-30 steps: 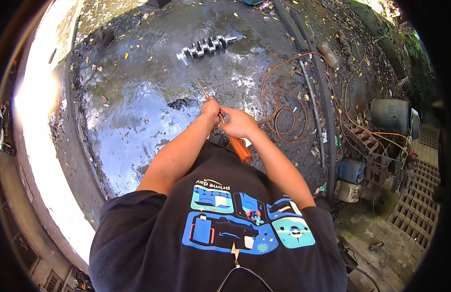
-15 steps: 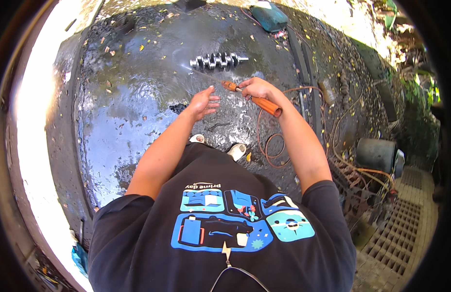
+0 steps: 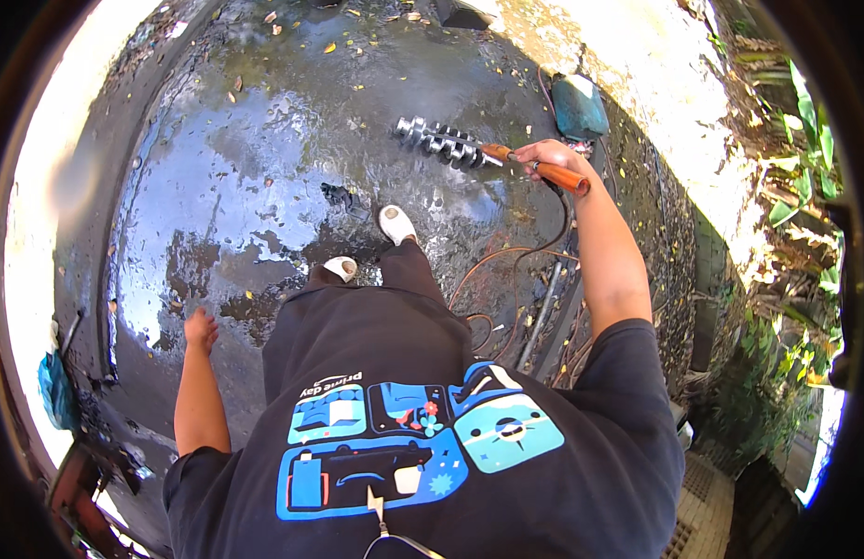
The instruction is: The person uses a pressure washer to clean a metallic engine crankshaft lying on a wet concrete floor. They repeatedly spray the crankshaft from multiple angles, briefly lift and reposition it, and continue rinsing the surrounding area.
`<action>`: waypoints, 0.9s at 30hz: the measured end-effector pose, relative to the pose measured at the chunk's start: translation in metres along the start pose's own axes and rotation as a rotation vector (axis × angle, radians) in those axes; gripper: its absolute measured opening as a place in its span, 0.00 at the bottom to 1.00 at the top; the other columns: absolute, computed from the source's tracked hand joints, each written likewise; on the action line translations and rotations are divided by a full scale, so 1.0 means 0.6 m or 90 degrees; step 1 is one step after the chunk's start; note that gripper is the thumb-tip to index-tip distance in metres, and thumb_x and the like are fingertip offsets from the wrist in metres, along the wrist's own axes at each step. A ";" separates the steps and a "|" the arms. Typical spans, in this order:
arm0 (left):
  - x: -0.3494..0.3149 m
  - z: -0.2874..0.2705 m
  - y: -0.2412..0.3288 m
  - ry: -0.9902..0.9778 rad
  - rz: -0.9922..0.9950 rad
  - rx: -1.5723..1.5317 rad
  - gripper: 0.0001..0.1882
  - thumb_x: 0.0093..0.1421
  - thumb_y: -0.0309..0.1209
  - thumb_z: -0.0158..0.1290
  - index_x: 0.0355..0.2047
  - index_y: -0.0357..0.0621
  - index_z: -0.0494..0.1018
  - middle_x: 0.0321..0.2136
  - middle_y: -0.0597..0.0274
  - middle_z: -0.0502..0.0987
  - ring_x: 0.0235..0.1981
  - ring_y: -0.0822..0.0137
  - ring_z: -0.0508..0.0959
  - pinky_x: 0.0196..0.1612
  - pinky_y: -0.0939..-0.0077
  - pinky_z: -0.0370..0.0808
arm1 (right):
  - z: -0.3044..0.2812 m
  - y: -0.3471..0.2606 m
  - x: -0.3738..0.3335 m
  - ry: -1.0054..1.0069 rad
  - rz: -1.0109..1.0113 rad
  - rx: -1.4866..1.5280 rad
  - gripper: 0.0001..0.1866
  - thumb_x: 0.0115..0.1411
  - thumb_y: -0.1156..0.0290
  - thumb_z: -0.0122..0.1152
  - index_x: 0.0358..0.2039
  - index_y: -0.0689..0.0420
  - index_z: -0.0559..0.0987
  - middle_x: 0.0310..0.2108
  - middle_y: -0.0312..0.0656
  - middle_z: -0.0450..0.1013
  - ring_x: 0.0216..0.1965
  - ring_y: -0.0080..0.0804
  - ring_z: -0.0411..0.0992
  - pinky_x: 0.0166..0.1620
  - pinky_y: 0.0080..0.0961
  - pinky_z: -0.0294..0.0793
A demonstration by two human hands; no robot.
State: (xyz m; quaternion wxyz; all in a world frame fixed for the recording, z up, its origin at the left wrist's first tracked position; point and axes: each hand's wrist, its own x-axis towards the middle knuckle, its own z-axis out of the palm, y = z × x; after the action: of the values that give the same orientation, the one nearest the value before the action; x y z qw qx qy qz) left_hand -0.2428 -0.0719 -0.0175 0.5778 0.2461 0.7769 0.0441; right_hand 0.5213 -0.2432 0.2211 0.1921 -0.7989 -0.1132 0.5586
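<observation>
A metal crankshaft (image 3: 438, 142) lies on the wet dark ground ahead of me, its webs and journals shiny. My right hand (image 3: 546, 156) is closed around a spray gun with orange grips (image 3: 564, 177). The gun points left, and its front overlaps the crankshaft's right end in the view; whether they touch I cannot tell. A dark hose runs down from the gun. My left hand (image 3: 202, 330) hangs low at the far left, away from the crankshaft, with nothing in it and its fingers loosely bent.
A green-blue jerrycan (image 3: 579, 107) stands beyond my right hand. Hose loops (image 3: 478, 289) and a metal pipe (image 3: 542, 312) lie on the right by a raised edge. My white shoes (image 3: 395, 224) are on the wet ground. A blue bag (image 3: 57, 389) is at the left edge.
My left hand has dropped from near the gun to the far left. My right hand has brought the gun to the crankshaft's right end. My feet have stepped and the view has turned.
</observation>
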 end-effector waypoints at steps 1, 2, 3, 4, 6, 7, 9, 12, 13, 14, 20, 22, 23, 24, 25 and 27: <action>-0.015 -0.016 -0.033 0.023 -0.038 -0.013 0.24 0.57 0.45 0.46 0.50 0.45 0.66 0.39 0.56 0.74 0.30 0.63 0.73 0.29 0.68 0.68 | -0.020 -0.010 0.014 -0.010 -0.006 -0.004 0.13 0.53 0.70 0.58 0.37 0.61 0.77 0.22 0.38 0.69 0.21 0.25 0.66 0.25 0.23 0.66; -0.034 -0.020 -0.067 0.035 -0.051 -0.049 0.25 0.57 0.45 0.46 0.50 0.45 0.66 0.40 0.55 0.74 0.31 0.63 0.73 0.30 0.68 0.68 | -0.040 -0.019 0.030 -0.021 -0.013 -0.008 0.13 0.53 0.69 0.58 0.38 0.61 0.77 0.22 0.38 0.69 0.21 0.26 0.66 0.25 0.23 0.66; -0.057 -0.017 -0.097 0.054 -0.064 -0.078 0.26 0.57 0.46 0.46 0.51 0.44 0.65 0.41 0.55 0.73 0.32 0.62 0.73 0.31 0.67 0.68 | -0.059 -0.031 0.049 -0.026 -0.021 -0.019 0.13 0.53 0.69 0.58 0.38 0.61 0.76 0.22 0.38 0.69 0.21 0.26 0.66 0.25 0.23 0.66; -0.078 -0.002 -0.122 0.076 -0.086 -0.102 0.27 0.57 0.46 0.46 0.52 0.44 0.64 0.42 0.54 0.73 0.33 0.61 0.74 0.32 0.67 0.69 | -0.081 -0.042 0.068 -0.064 -0.012 -0.032 0.14 0.53 0.68 0.58 0.39 0.61 0.76 0.22 0.38 0.68 0.21 0.27 0.66 0.25 0.23 0.65; -0.134 0.038 -0.169 0.086 -0.058 -0.152 0.27 0.57 0.46 0.46 0.52 0.44 0.64 0.44 0.54 0.72 0.34 0.61 0.74 0.33 0.67 0.69 | -0.109 -0.061 0.117 -0.067 -0.014 -0.056 0.15 0.53 0.68 0.57 0.39 0.62 0.76 0.22 0.38 0.68 0.20 0.27 0.66 0.25 0.24 0.65; -0.172 0.060 -0.191 0.102 -0.055 -0.170 0.27 0.57 0.47 0.46 0.53 0.44 0.64 0.45 0.54 0.72 0.35 0.61 0.74 0.34 0.68 0.69 | -0.123 -0.067 0.140 -0.076 -0.014 -0.066 0.15 0.53 0.68 0.57 0.39 0.62 0.76 0.22 0.38 0.68 0.20 0.27 0.66 0.25 0.24 0.65; -0.247 0.124 -0.221 0.105 -0.059 -0.211 0.27 0.58 0.47 0.47 0.53 0.44 0.64 0.44 0.55 0.72 0.35 0.62 0.74 0.34 0.68 0.69 | -0.151 -0.078 0.183 -0.122 0.010 -0.069 0.15 0.53 0.67 0.57 0.40 0.62 0.75 0.22 0.38 0.68 0.20 0.27 0.65 0.25 0.24 0.65; -0.358 0.213 -0.253 0.083 -0.073 -0.178 0.27 0.58 0.47 0.47 0.53 0.45 0.64 0.43 0.57 0.72 0.34 0.64 0.74 0.33 0.70 0.69 | -0.177 -0.078 0.239 -0.173 0.028 -0.058 0.15 0.54 0.67 0.56 0.40 0.60 0.75 0.22 0.38 0.67 0.20 0.26 0.65 0.25 0.24 0.65; -0.386 0.238 -0.255 0.064 -0.071 -0.154 0.26 0.58 0.47 0.48 0.53 0.45 0.64 0.43 0.58 0.72 0.34 0.65 0.74 0.33 0.70 0.69 | -0.183 -0.082 0.259 -0.153 0.039 -0.061 0.15 0.54 0.67 0.56 0.41 0.60 0.75 0.21 0.37 0.67 0.20 0.26 0.65 0.25 0.24 0.65; -0.412 0.256 -0.262 0.071 -0.088 -0.151 0.26 0.58 0.47 0.48 0.53 0.45 0.64 0.42 0.59 0.72 0.34 0.65 0.74 0.32 0.71 0.69 | -0.199 -0.083 0.268 -0.205 0.051 -0.063 0.14 0.54 0.67 0.56 0.41 0.58 0.75 0.22 0.37 0.66 0.19 0.26 0.65 0.24 0.24 0.65; -0.533 0.307 -0.342 0.141 -0.131 -0.217 0.25 0.59 0.46 0.47 0.53 0.46 0.65 0.41 0.60 0.72 0.33 0.68 0.74 0.30 0.73 0.69 | -0.203 -0.084 0.337 -0.225 0.073 -0.057 0.16 0.54 0.68 0.57 0.42 0.59 0.72 0.21 0.37 0.65 0.19 0.25 0.65 0.22 0.24 0.63; -0.568 0.315 -0.369 0.182 -0.159 -0.230 0.25 0.59 0.46 0.47 0.52 0.46 0.65 0.41 0.60 0.72 0.32 0.68 0.74 0.30 0.73 0.70 | -0.201 -0.080 0.351 -0.226 0.089 -0.046 0.14 0.54 0.68 0.58 0.40 0.60 0.73 0.20 0.38 0.66 0.19 0.25 0.65 0.22 0.25 0.64; -0.581 0.321 -0.378 0.181 -0.162 -0.247 0.25 0.59 0.46 0.47 0.52 0.46 0.65 0.41 0.60 0.72 0.33 0.68 0.74 0.30 0.73 0.70 | -0.200 -0.083 0.358 -0.221 0.085 -0.053 0.14 0.53 0.68 0.58 0.39 0.60 0.74 0.20 0.38 0.66 0.19 0.26 0.65 0.22 0.25 0.64; -0.593 0.327 -0.384 0.182 -0.174 -0.256 0.25 0.59 0.46 0.47 0.52 0.45 0.65 0.41 0.60 0.72 0.33 0.68 0.73 0.30 0.73 0.70 | -0.199 -0.083 0.363 -0.216 0.082 -0.059 0.14 0.53 0.68 0.58 0.38 0.61 0.74 0.20 0.39 0.66 0.18 0.26 0.65 0.22 0.25 0.64; -0.604 0.334 -0.388 0.191 -0.202 -0.258 0.25 0.59 0.46 0.47 0.52 0.45 0.65 0.42 0.60 0.72 0.33 0.68 0.73 0.30 0.73 0.70 | -0.201 -0.084 0.366 -0.217 0.078 -0.055 0.13 0.53 0.68 0.58 0.38 0.61 0.74 0.20 0.39 0.66 0.18 0.26 0.65 0.22 0.25 0.64; -0.618 0.349 -0.387 0.200 -0.186 -0.243 0.25 0.59 0.46 0.47 0.52 0.45 0.65 0.42 0.60 0.71 0.33 0.68 0.73 0.31 0.74 0.70 | -0.207 -0.092 0.368 -0.216 0.065 -0.043 0.13 0.53 0.68 0.58 0.37 0.61 0.74 0.21 0.39 0.67 0.18 0.26 0.65 0.22 0.25 0.64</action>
State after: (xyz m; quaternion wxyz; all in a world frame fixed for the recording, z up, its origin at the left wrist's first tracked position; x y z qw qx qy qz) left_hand -0.0489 -0.4811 0.1569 0.4865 0.0084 0.8617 0.1438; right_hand 0.7171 -0.1285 0.0950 0.1148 -0.7038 -0.1223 0.6903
